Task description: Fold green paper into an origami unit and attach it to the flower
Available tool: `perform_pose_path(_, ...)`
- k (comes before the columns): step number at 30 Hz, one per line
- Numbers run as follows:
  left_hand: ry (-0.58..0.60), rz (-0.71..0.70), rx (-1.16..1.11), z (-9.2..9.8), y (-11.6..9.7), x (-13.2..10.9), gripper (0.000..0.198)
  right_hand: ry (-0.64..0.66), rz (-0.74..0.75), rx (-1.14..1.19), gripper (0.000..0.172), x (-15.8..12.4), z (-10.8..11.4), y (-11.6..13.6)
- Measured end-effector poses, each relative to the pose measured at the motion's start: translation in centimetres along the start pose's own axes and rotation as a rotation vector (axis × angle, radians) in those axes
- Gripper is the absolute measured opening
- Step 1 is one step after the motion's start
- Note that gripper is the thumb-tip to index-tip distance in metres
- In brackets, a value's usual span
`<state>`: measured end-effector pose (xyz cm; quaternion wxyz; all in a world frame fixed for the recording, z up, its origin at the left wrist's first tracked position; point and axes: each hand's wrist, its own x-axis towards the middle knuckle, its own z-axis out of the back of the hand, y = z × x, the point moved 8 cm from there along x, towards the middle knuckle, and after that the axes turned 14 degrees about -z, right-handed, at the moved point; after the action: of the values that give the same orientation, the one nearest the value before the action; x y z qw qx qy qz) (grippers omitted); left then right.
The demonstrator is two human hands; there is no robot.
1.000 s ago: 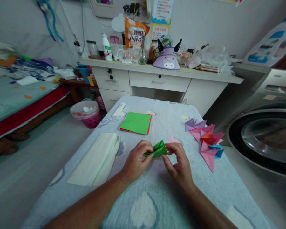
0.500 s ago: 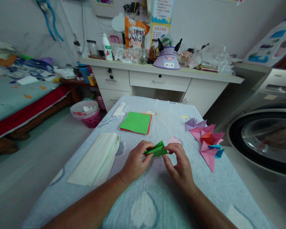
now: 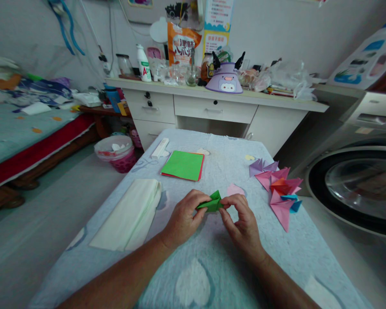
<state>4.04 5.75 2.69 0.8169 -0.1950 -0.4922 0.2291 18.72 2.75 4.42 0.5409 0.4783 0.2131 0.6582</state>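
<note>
Presently clamping green folded paper between thumb and fingers of left hand; pinching opposite end with right hand; sharply creased, peaked between fingertips.

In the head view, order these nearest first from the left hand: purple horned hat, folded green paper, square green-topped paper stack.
1. Folded green paper: in the left hand.
2. Square green-topped paper stack: straight ahead.
3. Purple horned hat: on the far counter.

left grip, right grip in close pinches
</note>
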Motion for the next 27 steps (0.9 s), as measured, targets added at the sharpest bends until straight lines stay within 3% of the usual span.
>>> perform_pose_path(10, 0.017, 0.011, -0.033, -0.1, -0.15, 0.01, 0.034, 0.032, -0.03, 0.028, 0.021, -0.21, -0.35, -0.47)
perform_pose_path(15, 0.051, 0.023, -0.042, -0.4, -0.04, 0.06, 0.043, 0.045, -0.014, 0.0, 0.024, -0.37, -0.6, -0.69)
perform_pose_path(27, 0.032, 0.075, -0.11, -0.18, 0.52, 0.05, 0.02, 0.083, -0.039, 0.068, 0.019, -0.07, -0.65, -0.49)
